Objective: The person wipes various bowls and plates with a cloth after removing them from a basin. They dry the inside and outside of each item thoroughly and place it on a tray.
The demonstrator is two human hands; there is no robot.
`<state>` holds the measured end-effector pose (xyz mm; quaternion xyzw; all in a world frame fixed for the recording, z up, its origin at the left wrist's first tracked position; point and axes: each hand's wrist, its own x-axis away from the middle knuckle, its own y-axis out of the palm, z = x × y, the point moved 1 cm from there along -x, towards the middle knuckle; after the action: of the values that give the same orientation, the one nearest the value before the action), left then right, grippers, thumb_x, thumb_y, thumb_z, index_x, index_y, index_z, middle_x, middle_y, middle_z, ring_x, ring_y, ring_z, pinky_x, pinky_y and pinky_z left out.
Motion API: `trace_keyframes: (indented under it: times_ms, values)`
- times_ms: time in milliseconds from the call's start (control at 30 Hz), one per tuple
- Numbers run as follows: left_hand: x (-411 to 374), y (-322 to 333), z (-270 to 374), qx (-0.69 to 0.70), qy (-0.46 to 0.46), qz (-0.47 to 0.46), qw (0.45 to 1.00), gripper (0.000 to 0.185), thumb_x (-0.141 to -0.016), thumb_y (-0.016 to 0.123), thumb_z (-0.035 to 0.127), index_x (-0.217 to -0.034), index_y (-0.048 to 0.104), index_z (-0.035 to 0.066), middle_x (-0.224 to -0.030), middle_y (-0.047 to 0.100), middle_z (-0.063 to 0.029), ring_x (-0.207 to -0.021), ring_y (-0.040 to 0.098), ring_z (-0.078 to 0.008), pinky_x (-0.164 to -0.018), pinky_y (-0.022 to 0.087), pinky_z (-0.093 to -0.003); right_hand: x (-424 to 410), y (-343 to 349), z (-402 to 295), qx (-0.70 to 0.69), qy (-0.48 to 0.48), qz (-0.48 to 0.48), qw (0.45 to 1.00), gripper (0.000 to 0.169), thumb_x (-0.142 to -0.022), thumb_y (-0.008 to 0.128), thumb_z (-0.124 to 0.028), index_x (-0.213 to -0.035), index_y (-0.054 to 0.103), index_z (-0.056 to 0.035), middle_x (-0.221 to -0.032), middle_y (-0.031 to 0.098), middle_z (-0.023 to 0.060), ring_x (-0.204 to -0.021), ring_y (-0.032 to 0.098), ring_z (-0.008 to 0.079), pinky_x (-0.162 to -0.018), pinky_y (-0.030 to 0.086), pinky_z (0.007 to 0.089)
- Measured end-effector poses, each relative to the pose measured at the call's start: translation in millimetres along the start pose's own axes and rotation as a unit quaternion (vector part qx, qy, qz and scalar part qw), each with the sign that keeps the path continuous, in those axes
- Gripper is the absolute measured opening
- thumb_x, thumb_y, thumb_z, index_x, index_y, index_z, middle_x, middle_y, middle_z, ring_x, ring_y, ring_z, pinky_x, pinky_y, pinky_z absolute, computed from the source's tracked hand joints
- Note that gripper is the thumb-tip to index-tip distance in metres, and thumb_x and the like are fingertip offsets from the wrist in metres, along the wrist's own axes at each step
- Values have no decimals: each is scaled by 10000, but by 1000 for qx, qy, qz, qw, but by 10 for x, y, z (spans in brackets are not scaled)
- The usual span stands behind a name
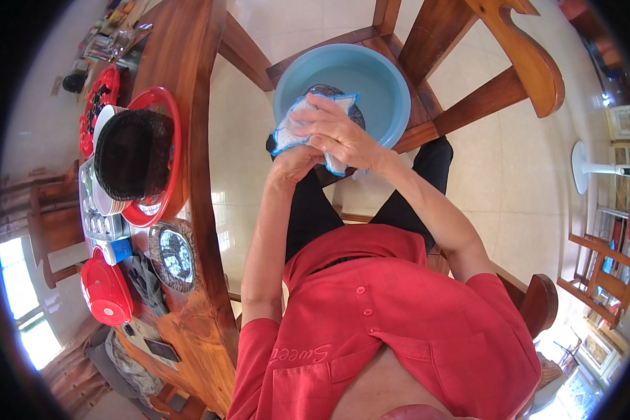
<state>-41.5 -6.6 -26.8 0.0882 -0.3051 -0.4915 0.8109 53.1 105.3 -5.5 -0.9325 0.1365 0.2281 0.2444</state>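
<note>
A white cloth with a blue edge (pixel 296 123) lies over a dark, streaked dish (pixel 357 116), covering most of it. My right hand (pixel 338 131) presses on the cloth from above, fingers spread along it. At the near side, my left hand (pixel 300 161) grips the covered dish through or beside the cloth; its fingertips are partly hidden. Both hands are over the near rim of a light blue plastic basin (pixel 399 89), which holds water. The basin stands on a wooden chair (pixel 422 102) in front of my knees.
At left, a wooden table (pixel 194 325) carries a black basket (pixel 134 155) on a red tray (pixel 174 126). Near it are a streaked oval dish (pixel 155 244), dark gloves (pixel 148 283), a red lidded container (pixel 105 286) and a phone (pixel 161 349). A white fan (pixel 583 168) stands at right.
</note>
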Motion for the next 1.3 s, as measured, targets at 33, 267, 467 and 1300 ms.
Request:
trace_keyframes:
  times_ms: [33,267,467,1300]
  values:
    - [19,22,40,-14,-9,-18,1000,533,-695,570,-86,-1201,450,32,-1043,553,-97,-932,587,-220,-696,522,-337,-57,-28,28,32,-20,-4,999,249,-889,486,-158,-1076,635,-86,-1247,535,56,-1296,308,274,-1075,203,424]
    - [109,266,108,-6,20,-55,998,585,-702,548,-129,-1252,400,6,-1064,569,-125,-932,610,-252,-757,538,-382,-365,-196,318,26,137,11,990,321,-895,476,-322,-938,630,-44,-904,634,79,-892,570,220,-827,413,330]
    - [175,349,104,67,27,-28,997,615,-695,553,-130,-1271,380,-2,-1083,557,-134,-963,596,-267,-772,536,-395,-148,-244,443,-53,276,86,956,479,-912,430,-452,-1030,598,-20,-831,605,118,-778,558,218,-733,427,306]
    - [-16,213,237,251,57,15,966,490,-974,321,374,-1259,422,-12,-1254,491,-147,-1151,478,-285,-982,385,-434,301,-76,455,-2,236,209,949,428,-900,497,-315,-1152,530,29,-1154,531,220,-1054,527,338,-908,392,346]
